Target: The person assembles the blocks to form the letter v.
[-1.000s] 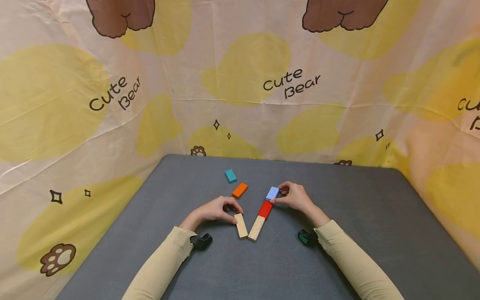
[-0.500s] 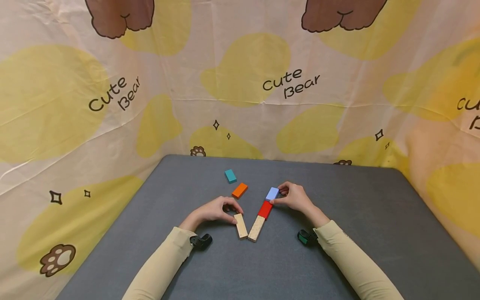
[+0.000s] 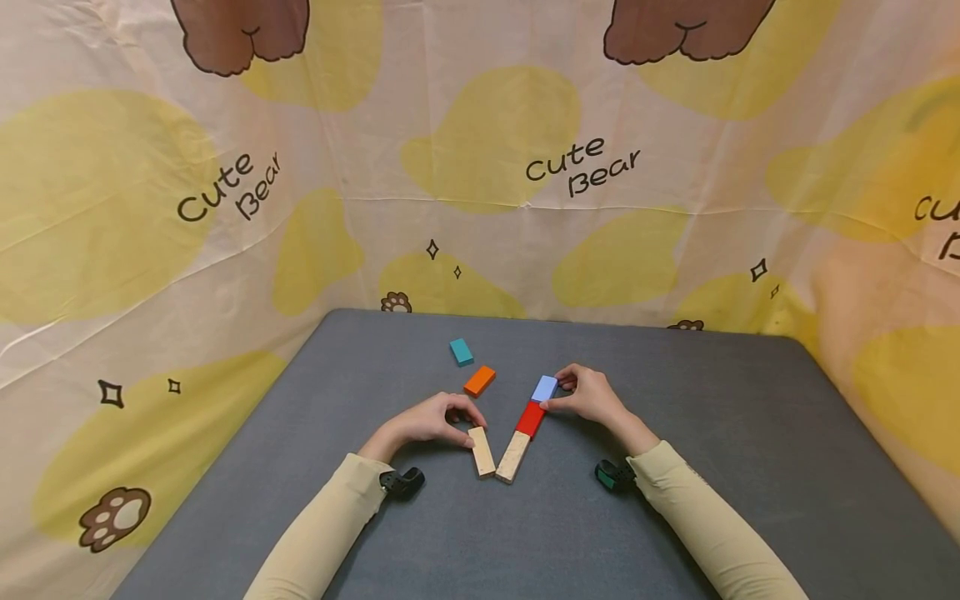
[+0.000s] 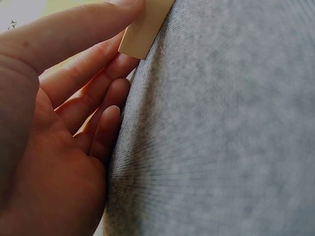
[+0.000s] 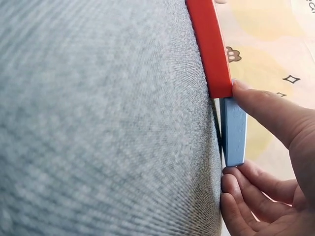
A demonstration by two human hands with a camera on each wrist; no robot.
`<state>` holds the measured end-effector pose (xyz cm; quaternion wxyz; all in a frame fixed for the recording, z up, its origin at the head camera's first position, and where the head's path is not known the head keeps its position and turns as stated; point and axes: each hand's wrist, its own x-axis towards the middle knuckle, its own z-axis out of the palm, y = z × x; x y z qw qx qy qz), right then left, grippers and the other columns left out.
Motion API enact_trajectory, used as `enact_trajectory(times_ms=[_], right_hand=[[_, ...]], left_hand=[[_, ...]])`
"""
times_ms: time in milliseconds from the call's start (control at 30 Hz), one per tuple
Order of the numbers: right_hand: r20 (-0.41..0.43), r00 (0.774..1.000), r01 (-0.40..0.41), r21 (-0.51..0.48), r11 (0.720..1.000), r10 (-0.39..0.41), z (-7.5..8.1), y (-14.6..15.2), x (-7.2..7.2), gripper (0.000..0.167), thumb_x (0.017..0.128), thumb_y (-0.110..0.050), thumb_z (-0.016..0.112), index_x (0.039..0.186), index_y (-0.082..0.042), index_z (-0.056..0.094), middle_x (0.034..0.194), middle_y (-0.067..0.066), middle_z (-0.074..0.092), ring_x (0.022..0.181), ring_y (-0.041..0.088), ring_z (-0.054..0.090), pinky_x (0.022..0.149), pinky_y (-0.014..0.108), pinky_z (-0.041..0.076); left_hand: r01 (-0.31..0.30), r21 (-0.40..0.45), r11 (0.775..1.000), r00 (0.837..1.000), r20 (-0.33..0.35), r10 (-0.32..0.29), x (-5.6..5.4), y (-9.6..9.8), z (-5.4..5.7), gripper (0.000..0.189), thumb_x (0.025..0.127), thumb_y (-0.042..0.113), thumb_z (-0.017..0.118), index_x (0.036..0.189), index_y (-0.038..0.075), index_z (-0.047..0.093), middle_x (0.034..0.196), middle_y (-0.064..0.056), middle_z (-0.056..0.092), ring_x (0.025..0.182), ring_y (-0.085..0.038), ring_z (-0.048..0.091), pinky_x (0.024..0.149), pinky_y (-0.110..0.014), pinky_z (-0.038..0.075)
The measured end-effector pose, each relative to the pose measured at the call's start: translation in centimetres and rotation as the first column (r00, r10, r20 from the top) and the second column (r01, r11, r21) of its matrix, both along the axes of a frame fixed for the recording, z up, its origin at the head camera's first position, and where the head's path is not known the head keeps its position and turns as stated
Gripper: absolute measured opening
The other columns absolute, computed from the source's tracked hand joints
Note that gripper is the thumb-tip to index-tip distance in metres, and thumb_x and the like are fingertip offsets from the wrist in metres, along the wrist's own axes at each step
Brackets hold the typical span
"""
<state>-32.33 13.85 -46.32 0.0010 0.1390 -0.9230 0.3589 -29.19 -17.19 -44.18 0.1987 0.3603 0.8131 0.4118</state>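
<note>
Left hand: pinching the plain wood block at its far end, thumb against index finger; left wrist view shows the thumb on the block, other fingers loosely bent below.
Plain wood block: flat on the grey table, left of the row, long axis running roughly away from the person.
Right hand: gripping the blue block, thumb at its near end by the joint with the red block, fingertips at the far end.
Blue block: at the far end of the row, in line with red. Right wrist view shows a thin dark strip beside its underside; can't tell if it sits fully on the table.
Red block: middle of the row, between blue and the speckled wood block.
Speckled wood block: near end of the row, angled toward the plain one; together they make a V, wide side away from the person. Near corners very close, can't tell if touching.
Orange block: loose, beyond the left hand, left of blue.
Teal block: loose, farther back than orange, apart from it.
Sleeves: pale yellow, black band at each cuff.
Backdrop: cream cloth, yellow patches, "Cute Bear" print.
</note>
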Motion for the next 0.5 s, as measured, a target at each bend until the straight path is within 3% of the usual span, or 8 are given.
enact_trajectory(times_ms=[500], right_hand=[[-0.003, 1.000, -0.013, 0.002, 1.000, 0.013, -0.05, 0.07, 0.06, 0.059, 0.069, -0.038, 0.083, 0.111, -0.003, 0.063, 0.106, 0.013, 0.065, 0.098, 0.025, 0.061, 0.087, 0.041, 0.050]], left_hand=[[0.001, 0.005, 1.000, 1.000, 0.001, -0.001, 0.06, -0.02, 0.11, 0.033, 0.080, 0.009, 0.075, 0.111, 0.002, 0.067, 0.110, -0.013, 0.065, 0.102, -0.034, 0.055, 0.092, -0.046, 0.043]])
